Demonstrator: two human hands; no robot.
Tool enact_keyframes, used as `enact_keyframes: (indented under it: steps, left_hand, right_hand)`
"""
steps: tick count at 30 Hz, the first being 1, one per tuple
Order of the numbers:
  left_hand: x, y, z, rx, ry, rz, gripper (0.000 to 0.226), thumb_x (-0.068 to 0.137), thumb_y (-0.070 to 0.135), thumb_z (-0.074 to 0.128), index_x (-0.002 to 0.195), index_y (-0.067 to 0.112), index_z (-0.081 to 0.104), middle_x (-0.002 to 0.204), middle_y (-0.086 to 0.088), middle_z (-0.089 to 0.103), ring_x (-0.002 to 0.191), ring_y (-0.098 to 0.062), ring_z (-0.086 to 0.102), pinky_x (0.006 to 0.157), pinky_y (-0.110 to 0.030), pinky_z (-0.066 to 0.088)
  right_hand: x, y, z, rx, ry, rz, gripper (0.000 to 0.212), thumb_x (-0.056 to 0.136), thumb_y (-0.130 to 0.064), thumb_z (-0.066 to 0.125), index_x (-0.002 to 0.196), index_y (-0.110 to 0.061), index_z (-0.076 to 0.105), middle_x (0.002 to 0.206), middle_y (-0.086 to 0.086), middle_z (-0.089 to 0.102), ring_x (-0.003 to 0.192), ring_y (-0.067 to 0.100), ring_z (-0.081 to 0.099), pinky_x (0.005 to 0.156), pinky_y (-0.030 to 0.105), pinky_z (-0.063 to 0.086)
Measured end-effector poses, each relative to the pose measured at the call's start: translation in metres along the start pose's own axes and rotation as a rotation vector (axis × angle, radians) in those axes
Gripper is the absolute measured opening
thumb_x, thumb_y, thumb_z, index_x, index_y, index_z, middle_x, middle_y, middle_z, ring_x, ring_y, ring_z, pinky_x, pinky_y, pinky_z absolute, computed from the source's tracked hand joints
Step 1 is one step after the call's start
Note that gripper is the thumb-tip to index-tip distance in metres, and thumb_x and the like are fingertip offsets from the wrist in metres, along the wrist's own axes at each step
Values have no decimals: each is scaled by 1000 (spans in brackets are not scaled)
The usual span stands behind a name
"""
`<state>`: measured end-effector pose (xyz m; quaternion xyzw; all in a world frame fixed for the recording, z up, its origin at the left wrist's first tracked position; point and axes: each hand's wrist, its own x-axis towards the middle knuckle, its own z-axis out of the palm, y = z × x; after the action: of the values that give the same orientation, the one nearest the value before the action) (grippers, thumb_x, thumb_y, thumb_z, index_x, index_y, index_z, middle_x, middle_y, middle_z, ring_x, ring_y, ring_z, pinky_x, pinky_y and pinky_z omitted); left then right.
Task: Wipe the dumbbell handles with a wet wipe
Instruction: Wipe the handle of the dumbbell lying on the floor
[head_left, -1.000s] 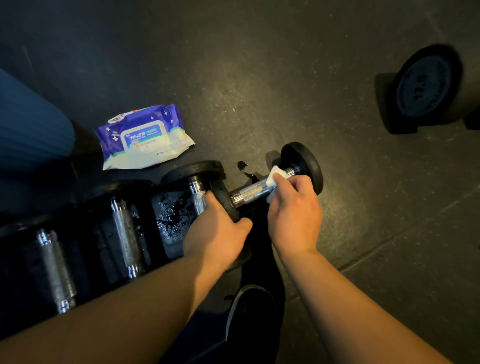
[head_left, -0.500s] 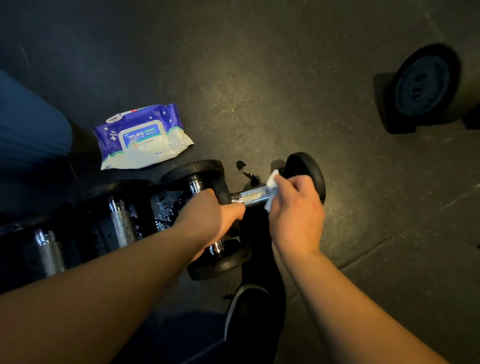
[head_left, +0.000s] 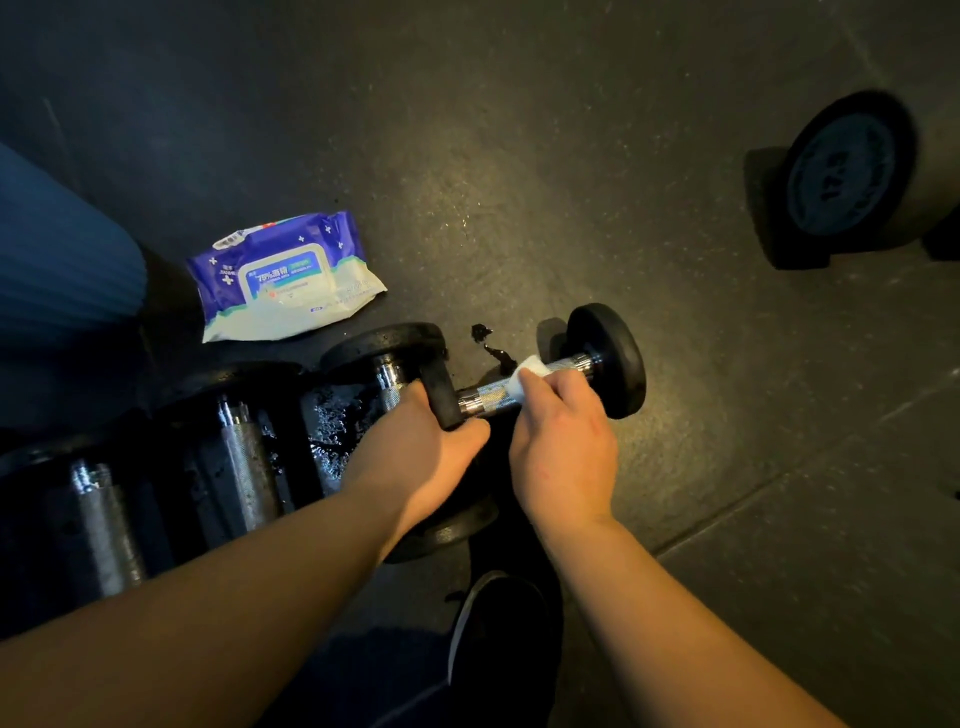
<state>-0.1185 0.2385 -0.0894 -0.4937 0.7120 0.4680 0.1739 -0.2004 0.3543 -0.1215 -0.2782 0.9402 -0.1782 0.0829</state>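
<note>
A small black dumbbell (head_left: 608, 358) with a chrome handle lies across the middle of the floor. My left hand (head_left: 421, 452) grips its near black head. My right hand (head_left: 563, 441) presses a white wet wipe (head_left: 530, 371) around the middle of the handle; bare chrome shows on both sides of the wipe. A row of bigger dumbbells (head_left: 244, 457) with chrome handles lies to the left, wet with droplets.
A blue and white pack of wet wipes (head_left: 283, 278) lies on the dark rubber floor behind the row. A large dumbbell head (head_left: 841, 182) stands at the far right. My dark shoe (head_left: 498, 623) is below my hands. A blue ribbed thing (head_left: 57, 260) is at the left.
My right hand has slid the wipe along the handle from the far head toward the middle. The small dumbbell has shifted a little in my left hand.
</note>
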Motion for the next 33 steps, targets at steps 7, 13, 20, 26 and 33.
enact_keyframes:
  steps: [7,13,20,26,33]
  left_hand:
    - [-8,-2,7,127,60,27,85,72,54,72,143,26,35,110,1,70,102,-26,68,89,-41,54]
    - [-8,6,3,93,43,-18,77,70,51,67,137,27,38,99,-1,69,89,-27,69,85,-43,56]
    - [-4,11,-1,-15,-14,-45,56,65,51,70,113,28,54,89,3,71,82,-23,69,81,-43,57]
    - [7,20,-8,-258,-77,-165,26,76,32,74,81,12,57,66,-8,53,57,-24,46,52,-28,33]
    - [19,32,-29,-155,-282,-234,22,85,18,68,78,5,53,54,-7,35,41,-16,28,45,-18,22]
  right_hand:
    - [4,10,-15,53,160,14,33,85,-11,66,117,-15,71,97,5,60,82,26,58,59,31,46]
    - [5,3,-7,-84,26,9,22,86,-15,62,106,-18,70,94,2,57,81,25,57,54,28,37]
    - [-4,-9,-1,211,-48,-89,30,87,-10,62,115,-15,73,95,1,58,83,24,59,68,32,50]
    - [10,8,-17,70,203,8,32,87,-14,60,117,-16,72,98,5,60,82,28,57,57,31,43]
    - [5,13,-11,-126,83,32,33,86,-13,65,117,-20,70,95,2,56,81,23,54,55,26,31]
